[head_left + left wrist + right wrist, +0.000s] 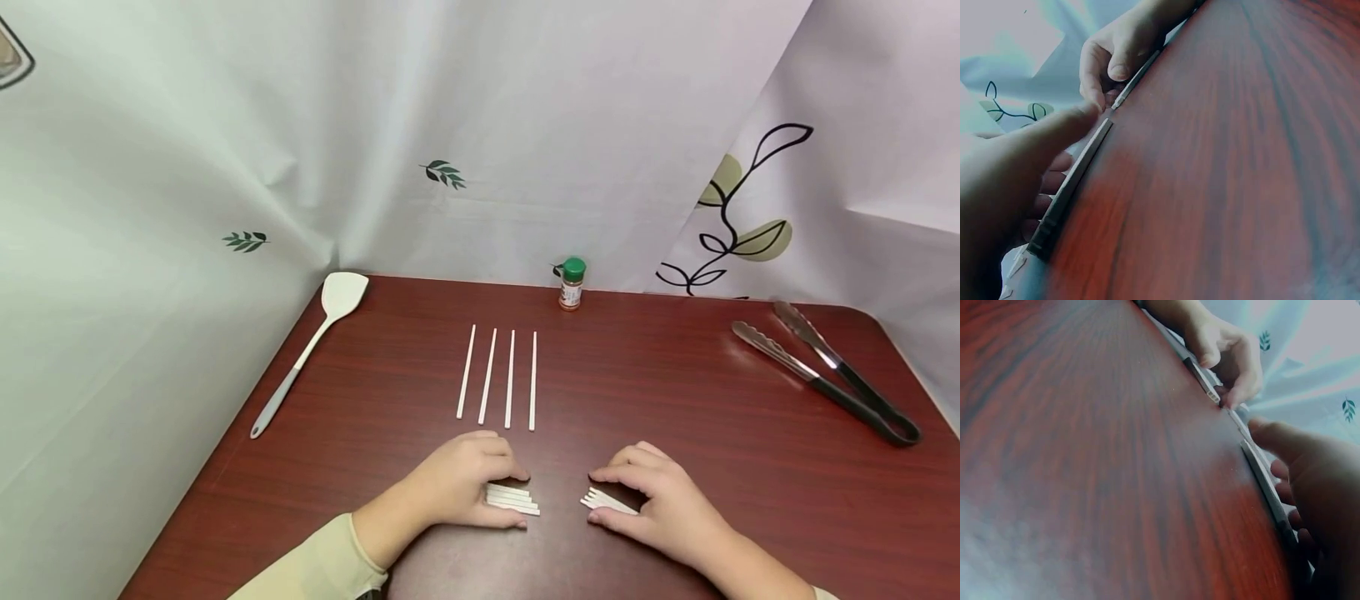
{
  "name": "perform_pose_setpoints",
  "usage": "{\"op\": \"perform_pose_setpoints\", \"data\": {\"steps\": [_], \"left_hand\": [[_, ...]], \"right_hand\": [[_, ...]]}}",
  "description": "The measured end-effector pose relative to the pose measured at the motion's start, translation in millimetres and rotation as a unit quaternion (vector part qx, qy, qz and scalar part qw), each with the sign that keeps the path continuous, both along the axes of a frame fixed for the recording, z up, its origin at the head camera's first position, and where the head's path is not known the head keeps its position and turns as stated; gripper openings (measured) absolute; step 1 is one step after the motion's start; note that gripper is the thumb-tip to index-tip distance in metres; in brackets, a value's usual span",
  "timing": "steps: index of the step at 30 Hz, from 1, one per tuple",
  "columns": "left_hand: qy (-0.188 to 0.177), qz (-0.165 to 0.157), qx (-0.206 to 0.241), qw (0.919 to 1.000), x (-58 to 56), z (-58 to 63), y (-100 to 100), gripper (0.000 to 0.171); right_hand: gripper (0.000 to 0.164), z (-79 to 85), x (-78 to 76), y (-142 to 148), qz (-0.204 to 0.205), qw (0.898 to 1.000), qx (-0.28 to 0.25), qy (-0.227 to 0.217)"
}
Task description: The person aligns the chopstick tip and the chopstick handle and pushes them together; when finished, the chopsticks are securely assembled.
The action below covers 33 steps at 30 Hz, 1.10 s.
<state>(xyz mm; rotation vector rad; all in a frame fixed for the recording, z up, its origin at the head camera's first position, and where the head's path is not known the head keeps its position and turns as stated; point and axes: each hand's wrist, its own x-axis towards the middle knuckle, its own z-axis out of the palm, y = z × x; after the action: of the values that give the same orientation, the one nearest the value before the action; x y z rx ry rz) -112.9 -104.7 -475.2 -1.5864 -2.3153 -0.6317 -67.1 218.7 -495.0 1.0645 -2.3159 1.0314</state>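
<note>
My left hand [468, 483] rests on the near middle of the table, thumb and fingers spread around a bundle of thin white sticks [512, 499]. In the left wrist view, these sticks [1072, 181] lie on the tabletop below the thumb, which looks apart from them. Facing it from the right, my right hand [660, 504] is curved loosely around another white bundle [609, 501], with gaps between the sticks and the fingertips. Part of each bundle is hidden under the palm. Beyond the hands, several long white sticks [510, 379] lie side by side, spaced apart and pointing away.
A white spatula [311, 342] with a grey handle lies along the left edge. At the back stands a small spice jar [572, 285] with a green lid. Metal tongs [832, 367] with black handles lie spread on the right. White printed cloth [525, 150] hangs behind the dark red table [637, 358].
</note>
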Motion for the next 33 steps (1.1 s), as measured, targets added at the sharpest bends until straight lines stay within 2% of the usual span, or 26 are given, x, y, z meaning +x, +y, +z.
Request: {"op": "perform_pose_setpoints", "data": {"steps": [5, 9, 12, 15, 17, 20, 24, 27, 30, 33], "left_hand": [[0.006, 0.017, -0.031, 0.9993, 3.5, 2.5, -1, 0.036], [0.015, 0.037, -0.038, 0.9985, 7.6, 2.7, 0, 0.031], [-0.016, 0.057, -0.04, 0.9975, 11.3, 4.2, 3, 0.029], [-0.081, 0.084, -0.039, 0.9924, 15.7, 8.2, 6, 0.028], [-0.13, 0.104, -0.036, 0.9854, 18.7, 11.2, 8, 0.027], [-0.2, 0.133, -0.033, 0.9701, 22.2, 16.5, 10, 0.026], [-0.289, 0.173, -0.04, 0.9408, 21.7, 23.5, 11, 0.028], [-0.334, 0.187, -0.044, 0.9227, 19.1, 27.6, 11, 0.031], [-0.357, 0.181, -0.043, 0.9153, 16.4, 28.6, 10, 0.031], [-0.363, 0.168, -0.047, 0.9153, 14.5, 27.4, 10, 0.029]], "right_hand": [[0.021, -2.2, 0.8, 1, -0.021, 1.0, 0.01, 0.01], [0.017, -3.2, 0.1, -1, -0.01, 1.0, 0.002, 0.007], [0.022, -3.2, 0.8, -1, -0.001, 1.0, -0.004, -0.001], [0.026, -2.7, 2.6, -2, 0.006, 1.0, -0.008, -0.006], [0.027, -2.1, 4.3, -2, 0.006, 1.0, -0.009, -0.006], [0.03, -1.2, 6.3, -3, 0.004, 1.0, -0.012, -0.005], [0.031, 0.0, 8.5, -5, -0.011, 1.0, -0.009, -0.02], [0.031, -0.5, 9.2, -7, -0.02, 0.999, -0.013, -0.024], [0.033, -1.4, 9.1, -8, -0.021, 0.999, -0.026, -0.021], [0.034, -0.3, 9.2, -9, -0.022, 0.999, -0.031, -0.027]]}}
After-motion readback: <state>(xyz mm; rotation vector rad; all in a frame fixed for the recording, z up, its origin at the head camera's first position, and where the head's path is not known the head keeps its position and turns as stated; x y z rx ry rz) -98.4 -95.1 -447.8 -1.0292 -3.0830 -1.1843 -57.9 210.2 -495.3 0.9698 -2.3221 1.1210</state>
